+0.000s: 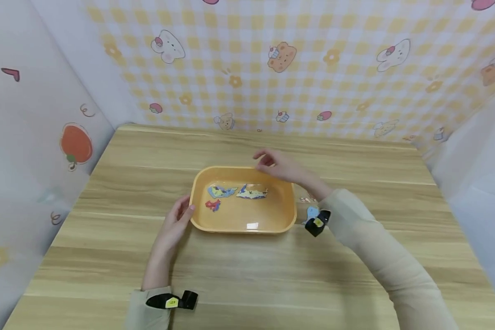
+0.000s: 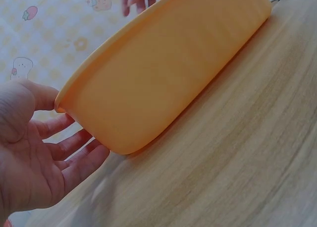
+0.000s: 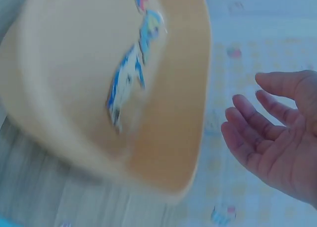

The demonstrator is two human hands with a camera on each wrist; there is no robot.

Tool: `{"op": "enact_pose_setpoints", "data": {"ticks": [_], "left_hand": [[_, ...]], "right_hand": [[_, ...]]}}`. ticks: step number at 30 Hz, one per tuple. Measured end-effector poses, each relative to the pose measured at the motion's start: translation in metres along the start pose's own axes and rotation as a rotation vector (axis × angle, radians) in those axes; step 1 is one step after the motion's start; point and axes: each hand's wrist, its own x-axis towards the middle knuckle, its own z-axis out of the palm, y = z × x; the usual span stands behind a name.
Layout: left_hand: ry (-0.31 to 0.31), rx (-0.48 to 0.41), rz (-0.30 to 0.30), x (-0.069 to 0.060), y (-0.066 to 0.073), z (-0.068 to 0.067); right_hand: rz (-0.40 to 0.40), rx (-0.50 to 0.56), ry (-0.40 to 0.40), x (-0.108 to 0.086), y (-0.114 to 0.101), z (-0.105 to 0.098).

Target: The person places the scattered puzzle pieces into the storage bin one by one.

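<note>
An orange-yellow plastic tray (image 1: 235,228) with rounded corners sits on the table. On its floor lie three flat, irregular colourful pieces: a blue-and-yellow one (image 1: 221,192), a white-and-blue one (image 1: 252,192) and a red-and-blue one (image 1: 213,205); their exact kind is unclear. My left hand (image 1: 179,217) holds the tray's left end. In the left wrist view its thumb rests on the rim and its fingers (image 2: 74,145) lie against the outer wall. Above the tray's back rim is my right hand (image 1: 277,166), fingers loosely bent, nothing in them. In the right wrist view that hand (image 3: 277,133) is apart from the tray.
Right of the tray, partly behind my right forearm, lie a light-blue flat piece (image 1: 311,213) and some small pinkish bits (image 1: 308,200). The wood-grain table (image 1: 247,279) ends at a yellow-checked backdrop (image 1: 247,59), with pale side panels left and right.
</note>
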Motion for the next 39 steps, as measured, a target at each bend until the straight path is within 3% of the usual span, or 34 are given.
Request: {"op": "enact_pose_setpoints", "data": {"ticks": [4,7,20,29,39], "left_hand": [[-0.014,0.005,-0.003,0.002,0.002,-0.002],[-0.023,0.002,-0.004,0.003,0.004,-0.002],[-0.003,0.01,-0.016,0.001,0.004,0.0],[0.006,0.032,-0.014,-0.004,0.005,0.0],[-0.001,0.024,-0.022,-0.004,0.005,0.0]], "right_hand": [[0.065,0.022,0.12,-0.015,0.02,-0.017],[0.121,0.013,0.163,-0.026,0.039,-0.026],[0.307,-0.012,0.18,-0.064,0.115,-0.034],[0.492,-0.08,0.165,-0.076,0.13,-0.03],[0.569,-0.113,0.132,-0.071,0.127,-0.019]]}}
